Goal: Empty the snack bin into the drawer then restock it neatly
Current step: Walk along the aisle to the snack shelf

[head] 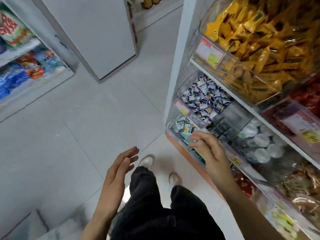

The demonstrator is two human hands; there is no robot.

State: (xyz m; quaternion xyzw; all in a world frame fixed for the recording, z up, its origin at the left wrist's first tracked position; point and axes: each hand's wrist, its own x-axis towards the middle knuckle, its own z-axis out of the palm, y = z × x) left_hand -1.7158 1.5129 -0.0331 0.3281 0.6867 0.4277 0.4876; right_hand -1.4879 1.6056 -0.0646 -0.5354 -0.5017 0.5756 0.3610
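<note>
Right hand (206, 148) hovers over snack bin (171, 127).

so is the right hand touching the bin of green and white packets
Cannot tell: in the head view the right hand overlaps the bin, but blur hides any contact or gap.

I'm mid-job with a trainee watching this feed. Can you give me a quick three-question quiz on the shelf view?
1. True or false: the right hand grips a packet.
2. Which packets fill the clear bin nearest the right hand? A) yellow B) blue-and-white C) green-and-white
3. Fill in: the left hand is open above the ____.
Key: 1 false, its fingers are spread and hold nothing; 2 C; 3 floor.
</note>
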